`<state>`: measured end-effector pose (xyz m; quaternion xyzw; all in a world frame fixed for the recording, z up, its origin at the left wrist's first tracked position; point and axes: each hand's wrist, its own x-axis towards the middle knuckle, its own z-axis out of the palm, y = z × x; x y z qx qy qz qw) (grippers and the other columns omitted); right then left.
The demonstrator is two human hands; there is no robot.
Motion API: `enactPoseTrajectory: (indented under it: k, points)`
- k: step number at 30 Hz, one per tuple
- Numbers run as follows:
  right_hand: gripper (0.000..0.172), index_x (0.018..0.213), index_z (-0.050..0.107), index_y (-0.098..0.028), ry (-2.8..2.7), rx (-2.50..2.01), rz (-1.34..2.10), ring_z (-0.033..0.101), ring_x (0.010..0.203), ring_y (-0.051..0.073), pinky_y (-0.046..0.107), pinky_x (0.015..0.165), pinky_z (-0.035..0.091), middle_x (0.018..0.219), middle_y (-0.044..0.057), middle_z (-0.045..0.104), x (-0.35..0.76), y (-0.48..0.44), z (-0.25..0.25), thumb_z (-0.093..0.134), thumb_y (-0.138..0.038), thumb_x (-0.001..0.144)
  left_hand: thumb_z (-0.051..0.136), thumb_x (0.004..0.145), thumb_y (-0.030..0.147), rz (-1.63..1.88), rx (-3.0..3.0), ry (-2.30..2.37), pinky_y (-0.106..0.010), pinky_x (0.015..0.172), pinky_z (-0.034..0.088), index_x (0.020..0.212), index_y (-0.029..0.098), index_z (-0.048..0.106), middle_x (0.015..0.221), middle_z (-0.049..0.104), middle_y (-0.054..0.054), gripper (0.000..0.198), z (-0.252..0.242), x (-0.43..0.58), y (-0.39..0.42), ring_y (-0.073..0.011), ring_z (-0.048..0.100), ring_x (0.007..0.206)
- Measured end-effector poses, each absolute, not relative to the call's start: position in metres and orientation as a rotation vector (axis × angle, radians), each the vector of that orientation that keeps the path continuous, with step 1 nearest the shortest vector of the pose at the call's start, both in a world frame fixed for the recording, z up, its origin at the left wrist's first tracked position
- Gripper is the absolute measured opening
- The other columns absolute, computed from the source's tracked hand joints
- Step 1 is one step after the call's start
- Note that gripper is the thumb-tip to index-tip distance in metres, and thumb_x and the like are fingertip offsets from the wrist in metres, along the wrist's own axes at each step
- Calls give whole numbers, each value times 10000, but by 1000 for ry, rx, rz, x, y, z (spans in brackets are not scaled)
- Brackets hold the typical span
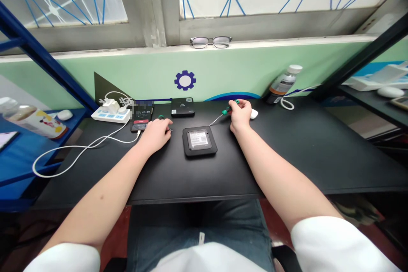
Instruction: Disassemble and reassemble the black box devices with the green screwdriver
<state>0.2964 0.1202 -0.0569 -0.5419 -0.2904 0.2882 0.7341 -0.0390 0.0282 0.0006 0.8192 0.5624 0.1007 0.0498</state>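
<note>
One squarish black case [200,153]; right hand [241,115], grip round slim metal-shafted screwdriver [225,112]; left hand [157,134], grip unclear

Matt plastic case [204,152]; shiny metal screwdriver shaft [216,120].

On the desk [178,182], the device [199,141] lies before the box [182,108], right of the phone [143,114].

Square black drive unit [199,141], one: pale label [198,138] uppermost, flat on worktop [178,180]. Screwdriver [225,112], one: green handle, slim metal shaft, held aslant, tip at unit's far right corner.
</note>
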Motion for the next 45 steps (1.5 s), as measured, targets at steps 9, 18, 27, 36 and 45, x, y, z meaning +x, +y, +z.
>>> enactPoseTrajectory:
  k: [9,18,27,36,45]
  points:
    - [368,948,541,-254,-613,-1204,638,578,716,112,197,521,511,842,-67,541,294,121,-55,821,-291,713,606,951,234,389,2507,1701,-424,877,544,960,219,669,951,725,-78,65,2,-40,26,-293,672,971]
    - [326,945,571,-232,-625,-1206,620,574,708,114,213,534,524,836,-58,545,291,116,-49,811,-234,725,620,950,228,353,2642,1639,-446,934,542,986,228,715,1013,703,-99,102,-4,-46,29,-314,637,1029]
    - [361,953,549,-240,-652,-1209,630,567,718,115,228,555,522,867,-58,524,292,116,-51,830,-275,729,525,975,164,346,2665,1606,-416,894,539,940,215,722,961,701,-93,207,-5,-47,30,-287,645,963]
    - [335,963,572,-230,-635,-1210,625,569,745,116,222,567,511,859,-51,538,290,112,-47,805,-276,726,545,961,170,339,2680,1531,-403,867,544,924,213,754,976,682,-94,216,-7,-49,31,-288,644,972]
    - [353,974,564,-243,-660,-1222,627,575,742,116,235,577,527,873,-56,529,292,116,-51,808,-306,727,547,915,146,363,2659,1524,-418,902,550,882,213,732,987,689,-88,199,0,-53,31,-284,653,980]
